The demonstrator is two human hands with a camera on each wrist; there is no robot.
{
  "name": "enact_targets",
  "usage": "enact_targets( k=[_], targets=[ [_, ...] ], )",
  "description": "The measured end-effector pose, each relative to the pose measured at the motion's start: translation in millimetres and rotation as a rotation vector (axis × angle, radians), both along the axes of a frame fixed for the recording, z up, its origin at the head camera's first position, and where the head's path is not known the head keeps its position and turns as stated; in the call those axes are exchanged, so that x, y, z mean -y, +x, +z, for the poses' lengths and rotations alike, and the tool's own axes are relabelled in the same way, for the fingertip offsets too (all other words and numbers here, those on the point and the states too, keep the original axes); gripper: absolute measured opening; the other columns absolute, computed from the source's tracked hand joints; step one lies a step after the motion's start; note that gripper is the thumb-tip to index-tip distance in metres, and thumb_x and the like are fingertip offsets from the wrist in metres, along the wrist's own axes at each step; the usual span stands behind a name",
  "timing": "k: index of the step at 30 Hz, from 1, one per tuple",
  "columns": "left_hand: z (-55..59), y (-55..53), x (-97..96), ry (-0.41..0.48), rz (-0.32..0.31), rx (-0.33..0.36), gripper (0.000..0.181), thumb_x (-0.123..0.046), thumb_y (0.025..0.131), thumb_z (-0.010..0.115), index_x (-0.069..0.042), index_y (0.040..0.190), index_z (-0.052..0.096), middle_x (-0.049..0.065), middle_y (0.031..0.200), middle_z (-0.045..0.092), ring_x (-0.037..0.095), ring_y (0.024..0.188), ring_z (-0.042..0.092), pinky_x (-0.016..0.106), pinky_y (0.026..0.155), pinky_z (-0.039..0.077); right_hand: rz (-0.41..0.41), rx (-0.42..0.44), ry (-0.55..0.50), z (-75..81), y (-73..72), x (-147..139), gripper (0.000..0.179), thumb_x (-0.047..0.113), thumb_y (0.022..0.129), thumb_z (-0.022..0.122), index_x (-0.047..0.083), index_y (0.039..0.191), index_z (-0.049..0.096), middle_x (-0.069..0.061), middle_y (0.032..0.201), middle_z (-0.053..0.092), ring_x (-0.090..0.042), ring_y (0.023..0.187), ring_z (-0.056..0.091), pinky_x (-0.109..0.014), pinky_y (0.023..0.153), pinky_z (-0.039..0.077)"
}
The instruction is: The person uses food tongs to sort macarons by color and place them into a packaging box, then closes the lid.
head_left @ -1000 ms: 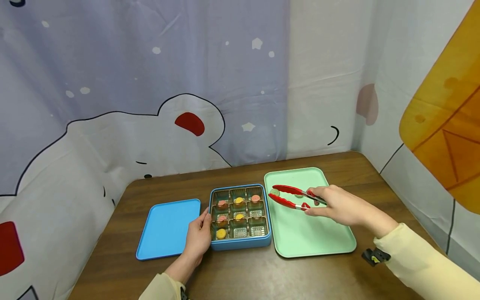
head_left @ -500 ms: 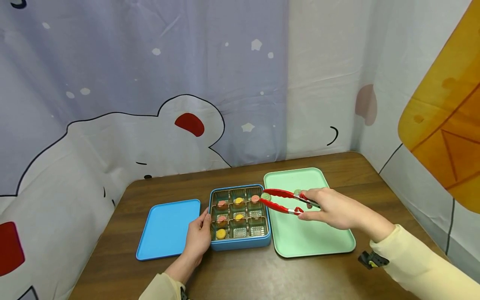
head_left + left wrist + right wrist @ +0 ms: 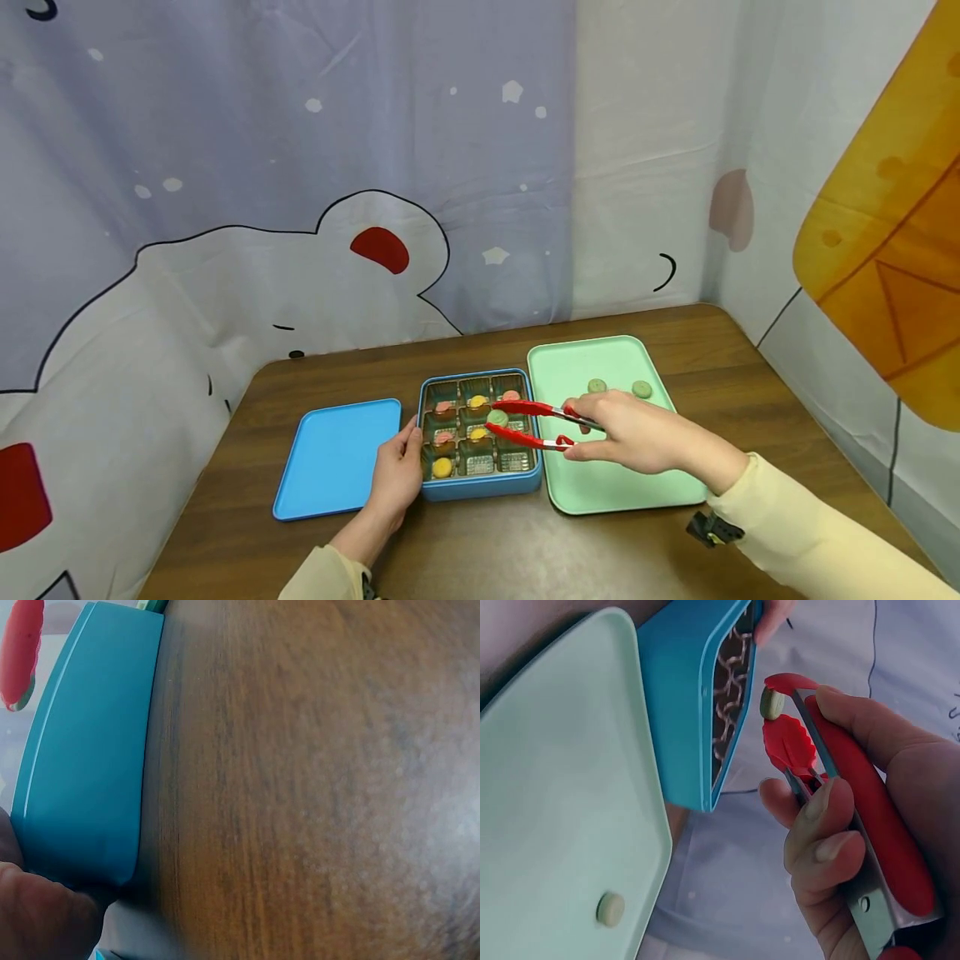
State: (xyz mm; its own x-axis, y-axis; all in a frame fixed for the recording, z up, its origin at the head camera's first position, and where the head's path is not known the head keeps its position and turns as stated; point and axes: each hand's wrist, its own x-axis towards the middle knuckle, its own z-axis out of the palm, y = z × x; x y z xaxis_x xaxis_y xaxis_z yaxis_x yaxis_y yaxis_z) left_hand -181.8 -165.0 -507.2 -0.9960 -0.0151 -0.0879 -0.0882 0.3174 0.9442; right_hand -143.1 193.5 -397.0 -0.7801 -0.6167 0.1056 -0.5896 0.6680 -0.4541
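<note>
My right hand (image 3: 630,429) grips red-tipped metal tongs (image 3: 877,817). Between their tips is a green macaron (image 3: 497,418), held over the middle row of the blue box (image 3: 483,487). In the right wrist view this macaron (image 3: 772,703) stands on edge above the rim. The box has a clear divided insert; several pink and yellow macarons sit in its compartments, among them a yellow macaron (image 3: 442,467) at the front left. My left hand (image 3: 397,475) holds the box at its left side, with fingertips (image 3: 772,621) at the rim.
A pale green tray (image 3: 615,483) lies right against the box, bearing a green macaron (image 3: 597,386) and another green macaron (image 3: 641,389) near its far end. Left of the box lies a flat blue lid (image 3: 337,458). A printed curtain (image 3: 495,167) hangs behind the wooden table (image 3: 480,550).
My right hand has carried the tongs and green macaron leftward from over the green tray to above the box. Two green macarons on the tray now show fully. The left hand has stayed put.
</note>
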Motion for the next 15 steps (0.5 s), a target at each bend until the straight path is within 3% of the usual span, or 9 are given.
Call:
enact_targets(
  k=[7, 15],
  targets=[
    [-1.2, -0.5, -1.2, 0.022, -0.002, -0.004, 0.048, -0.02, 0.117, 0.042, 0.003, 0.159, 0.043, 0.02, 0.16, 0.046, 0.038, 0.148, 0.04, 0.056, 0.117, 0.038, 0.023, 0.018, -0.007, -2.1, -1.1, 15, 0.024, 0.044, 0.099, 0.075, 0.025, 0.096, 0.059, 0.014, 0.085, 0.054, -0.008, 0.075, 0.051, -0.029, 0.068, 0.046],
    [-0.2, -0.6, 0.0, 0.007, -0.001, 0.003, 0.048, -0.019, 0.117, 0.042, 0.005, 0.158, 0.043, 0.022, 0.16, 0.045, 0.039, 0.152, 0.034, 0.058, 0.12, 0.031, 0.038, 0.035, 0.003, -3.1, -1.6, 25, 0.024, 0.042, 0.1, 0.075, 0.027, 0.093, 0.057, 0.009, 0.085, 0.059, -0.012, 0.077, 0.056, -0.029, 0.071, 0.048]
  ],
)
